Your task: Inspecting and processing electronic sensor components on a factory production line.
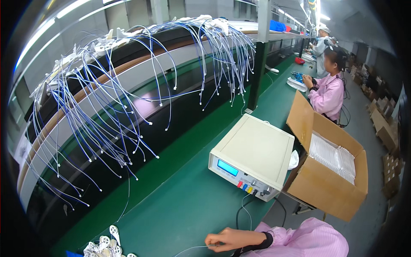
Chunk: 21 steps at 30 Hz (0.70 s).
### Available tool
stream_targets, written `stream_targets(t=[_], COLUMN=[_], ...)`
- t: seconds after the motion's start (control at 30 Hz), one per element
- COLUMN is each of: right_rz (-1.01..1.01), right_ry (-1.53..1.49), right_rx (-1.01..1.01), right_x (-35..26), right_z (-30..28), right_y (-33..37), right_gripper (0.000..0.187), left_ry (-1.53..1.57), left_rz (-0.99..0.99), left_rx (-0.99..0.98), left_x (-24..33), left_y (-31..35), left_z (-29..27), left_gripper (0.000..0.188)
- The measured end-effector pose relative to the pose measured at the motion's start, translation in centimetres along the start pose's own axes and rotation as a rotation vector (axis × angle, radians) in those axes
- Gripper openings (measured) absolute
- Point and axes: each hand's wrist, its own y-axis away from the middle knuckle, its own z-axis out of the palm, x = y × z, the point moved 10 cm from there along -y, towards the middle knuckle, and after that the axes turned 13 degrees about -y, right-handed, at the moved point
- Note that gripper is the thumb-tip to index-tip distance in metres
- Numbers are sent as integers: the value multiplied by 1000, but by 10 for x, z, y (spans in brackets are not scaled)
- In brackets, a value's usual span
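Observation:
At the bottom edge, my right hand (pixel 226 239) reaches in from the right in a pink sleeve with a dark band at the wrist. Its fingers are curled closed on a thin pale wire (pixel 191 248), which runs off to the left and out of the picture. What the wire's ends join is out of sight. My left hand is not in view. Farther left lies a pile of small white plastic parts (pixel 104 247) with round ends. Beyond my right hand stands a beige bench tester (pixel 252 147) with a lit blue display and coloured sockets; leads hang from its front.
Many blue and white wires (pixel 102 111) with small connectors hang over the edge of a raised shelf (pixel 145 64) along the left. An open cardboard box (pixel 329 188) of white pieces stands right of the tester. A co-worker in pink (pixel 329 92) works farther along the green bench (pixel 167 214).

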Motion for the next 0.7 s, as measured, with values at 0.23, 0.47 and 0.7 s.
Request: stream_targets(t=[0.23,0.47,0.7], right_rz=[36,176,165], right_ry=[195,-48,-38], right_rx=[237,557,591], right_x=[42,60,58], right_z=[-46,-70,-75], right_y=[43,73,72], right_gripper=[15,38,37], left_ry=[689,1169,-364], left_rz=[-609,-668,-216], left_rx=[-493,-180,-136], left_x=[-154,-265,-278], left_y=[-32,-163,-93], left_z=[190,241,197], left_gripper=[22,88,43])
